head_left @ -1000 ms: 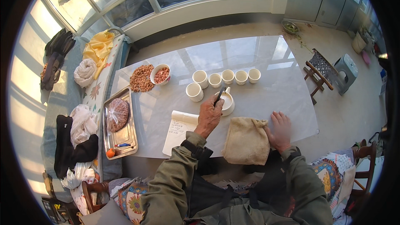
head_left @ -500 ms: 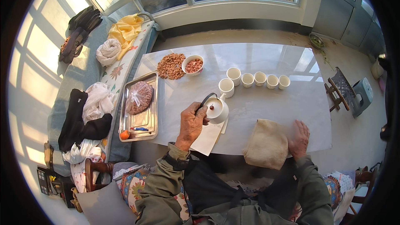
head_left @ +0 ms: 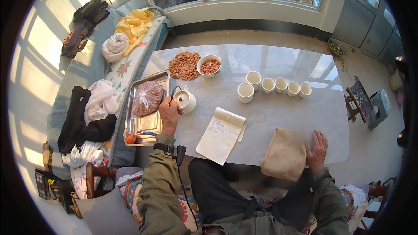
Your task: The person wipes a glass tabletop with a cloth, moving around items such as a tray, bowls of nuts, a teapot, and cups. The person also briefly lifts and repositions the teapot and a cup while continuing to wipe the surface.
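Note:
A small white teapot (head_left: 187, 102) with a dark handle and a brown lid knob is at the table's left, beside the metal tray (head_left: 166, 88). My left hand (head_left: 169, 114) is closed round its handle. My right hand (head_left: 319, 149) lies flat with fingers stretched, at the table's front edge. Next to it is a folded beige cloth (head_left: 284, 153), partly over the edge. Between my hands lies an open notepad (head_left: 220, 137) with handwriting. Farther back stand two larger white cups (head_left: 245, 93) and several smaller white cups (head_left: 281, 85).
The tray holds a bag of reddish nuts (head_left: 147, 99), an orange fruit (head_left: 130, 139) and pens (head_left: 146, 133). Behind it are a pile of unshelled peanuts (head_left: 184, 65) and a bowl of shelled nuts (head_left: 209, 66). A bed with clothes (head_left: 80, 122) stands left; a small stool (head_left: 358, 98) stands right.
My left hand has carried the teapot leftward from over the notepad to beside the tray, uncovering the notepad. My right hand stays by the cloth. The view has shifted slightly.

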Motion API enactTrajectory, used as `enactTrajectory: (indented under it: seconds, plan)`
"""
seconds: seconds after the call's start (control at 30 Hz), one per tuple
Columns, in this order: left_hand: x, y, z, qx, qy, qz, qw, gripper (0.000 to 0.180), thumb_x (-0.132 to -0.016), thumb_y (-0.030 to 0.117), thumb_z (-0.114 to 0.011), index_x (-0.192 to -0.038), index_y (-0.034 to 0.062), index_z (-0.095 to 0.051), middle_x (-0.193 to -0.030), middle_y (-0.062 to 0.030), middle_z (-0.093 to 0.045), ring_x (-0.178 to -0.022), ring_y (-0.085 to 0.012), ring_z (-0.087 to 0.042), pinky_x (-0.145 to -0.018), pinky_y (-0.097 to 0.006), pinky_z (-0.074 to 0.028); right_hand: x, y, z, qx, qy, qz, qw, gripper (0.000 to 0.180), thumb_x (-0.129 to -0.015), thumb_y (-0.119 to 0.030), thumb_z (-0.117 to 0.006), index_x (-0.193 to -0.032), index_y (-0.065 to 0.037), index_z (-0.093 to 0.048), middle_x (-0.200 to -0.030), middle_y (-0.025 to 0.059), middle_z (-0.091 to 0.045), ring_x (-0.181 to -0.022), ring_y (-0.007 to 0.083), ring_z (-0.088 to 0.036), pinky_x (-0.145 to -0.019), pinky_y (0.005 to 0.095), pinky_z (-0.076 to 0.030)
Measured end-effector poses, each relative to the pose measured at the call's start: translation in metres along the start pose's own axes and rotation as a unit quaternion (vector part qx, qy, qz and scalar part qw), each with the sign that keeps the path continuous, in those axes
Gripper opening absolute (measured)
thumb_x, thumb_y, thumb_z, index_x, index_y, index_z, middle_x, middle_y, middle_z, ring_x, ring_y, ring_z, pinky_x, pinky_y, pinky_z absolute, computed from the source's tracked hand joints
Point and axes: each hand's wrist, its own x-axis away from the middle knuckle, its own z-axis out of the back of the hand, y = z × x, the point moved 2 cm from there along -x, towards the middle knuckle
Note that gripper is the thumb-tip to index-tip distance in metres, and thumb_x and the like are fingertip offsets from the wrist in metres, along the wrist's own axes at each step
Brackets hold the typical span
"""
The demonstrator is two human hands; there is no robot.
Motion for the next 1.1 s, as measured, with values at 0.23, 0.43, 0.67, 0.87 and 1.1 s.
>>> enactTrajectory:
  seconds: [0.23,0.43,0.67,0.87,1.1]
  plan:
    - [-0.023,-0.025,0.01,0.013,0.023,0.021,0.999,0.024,-0.111,0.019,-0.057,-0.095,0.0018,-0.064,-0.078,-0.002,-0.06,-0.062,-0.0137,-0.068,-0.055,-0.031,-0.062,0.0,0.003,-0.001,0.001,-0.009,-0.002,1.0,0.064,-0.095,-0.03,-0.072,-0.149,0.003,-0.059,-0.159,0.019,-0.056,-0.153,0.0418,-0.044,-0.13,0.0551,-0.027]
    - [-0.038,-0.03,0.008,0.019,0.039,-0.014,0.999,0.022,-0.112,0.02,-0.056,-0.109,0.0003,-0.067,-0.085,-0.0035,-0.065,-0.066,-0.0141,-0.069,-0.059,-0.03,-0.062,-0.001,0.003,-0.001,0.007,-0.005,0.001,1.0,0.064,-0.096,-0.032,-0.072,-0.148,0.003,-0.06,-0.159,0.0192,-0.056,-0.153,0.0422,-0.044,-0.129,0.0558,-0.028]
    - [-0.029,-0.035,0.013,-0.009,0.063,-0.038,0.997,0.029,-0.106,0.008,-0.058,-0.133,-0.0035,-0.064,-0.113,-0.0085,-0.067,-0.09,-0.0172,-0.073,-0.07,-0.03,-0.064,-0.002,-0.001,0.004,-0.006,-0.004,0.001,1.0,0.063,-0.097,-0.034,-0.071,-0.146,0.003,-0.06,-0.158,0.0187,-0.057,-0.153,0.0422,-0.044,-0.129,0.0564,-0.028]
    - [0.015,-0.031,0.01,-0.117,0.12,-0.071,0.983,0.036,-0.097,0.001,-0.065,-0.132,-0.0049,-0.065,-0.112,-0.0096,-0.065,-0.096,-0.0185,-0.07,-0.081,-0.034,-0.06,0.001,0.002,-0.002,0.007,0.004,-0.001,1.0,0.063,-0.097,-0.034,-0.071,-0.147,0.002,-0.06,-0.159,0.0172,-0.057,-0.153,0.0411,-0.044,-0.129,0.0562,-0.027]
    - [0.075,0.02,-0.118,-0.184,-0.163,-0.203,0.948,0.045,-0.093,0.006,-0.074,-0.137,-0.0001,-0.063,-0.125,-0.0199,-0.066,-0.108,-0.0351,-0.069,-0.09,-0.044,-0.059,0.0,0.005,-0.005,0.017,0.02,0.011,1.0,0.064,-0.097,-0.038,-0.072,-0.147,0.002,-0.061,-0.158,0.0169,-0.057,-0.151,0.0405,-0.046,-0.129,0.0567,-0.028]
